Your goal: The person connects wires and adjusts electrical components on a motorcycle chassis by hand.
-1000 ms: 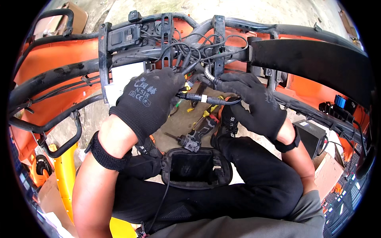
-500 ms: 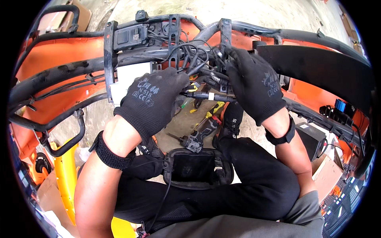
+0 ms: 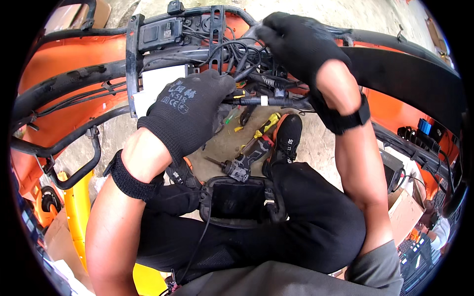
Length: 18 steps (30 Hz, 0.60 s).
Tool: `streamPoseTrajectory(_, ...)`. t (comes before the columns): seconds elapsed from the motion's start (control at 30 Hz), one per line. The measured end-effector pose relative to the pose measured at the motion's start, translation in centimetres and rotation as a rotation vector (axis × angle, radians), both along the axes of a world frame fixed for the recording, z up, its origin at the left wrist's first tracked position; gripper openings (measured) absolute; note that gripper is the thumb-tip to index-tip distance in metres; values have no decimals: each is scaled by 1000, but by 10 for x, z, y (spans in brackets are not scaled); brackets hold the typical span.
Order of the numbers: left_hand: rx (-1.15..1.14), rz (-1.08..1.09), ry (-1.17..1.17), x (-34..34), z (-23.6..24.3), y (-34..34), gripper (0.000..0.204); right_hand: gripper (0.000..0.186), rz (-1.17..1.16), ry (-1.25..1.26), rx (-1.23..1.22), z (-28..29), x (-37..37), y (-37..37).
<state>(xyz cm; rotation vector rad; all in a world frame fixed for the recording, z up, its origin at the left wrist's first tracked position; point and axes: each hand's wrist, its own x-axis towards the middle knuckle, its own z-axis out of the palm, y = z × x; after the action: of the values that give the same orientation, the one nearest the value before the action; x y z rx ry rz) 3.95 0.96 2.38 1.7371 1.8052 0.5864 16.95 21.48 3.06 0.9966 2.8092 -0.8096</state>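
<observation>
My left hand (image 3: 190,106), in a black work glove, is curled closed beside a bundle of black wires (image 3: 242,64). A black wrapped cable (image 3: 284,102) with a white band runs out from under its fingers. My right hand (image 3: 303,47), gloved alike, is raised over the upper tubes of the black metal frame (image 3: 98,74). Its thumb and fingers are drawn together at the wires' far end, and what they pinch is hidden. A white box (image 3: 155,84) sits against the frame, partly behind my left hand.
Below the frame, a power drill (image 3: 247,160) and a yellow-handled screwdriver (image 3: 268,126) lie on the concrete floor. A black open tray-like part (image 3: 237,202) rests between my legs. Orange panels (image 3: 54,59) line the frame; a wide black panel (image 3: 395,74) extends right. A cardboard box (image 3: 405,212) stands lower right.
My right hand has moved up and away from the banded cable to the upper frame tubes. My left hand stays closed at about the same spot by the wires.
</observation>
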Motion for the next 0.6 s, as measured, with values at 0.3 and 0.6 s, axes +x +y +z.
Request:
streamPoseTrajectory(0.3, 32, -4, 14, 1, 0, 0, 29, 26, -139, 121, -577, -30, -6, 29)
streamPoseTrajectory(0.6, -6, 34, -11, -2, 2, -2, 28, 30, 31, 324, -642, 2, -12, 15)
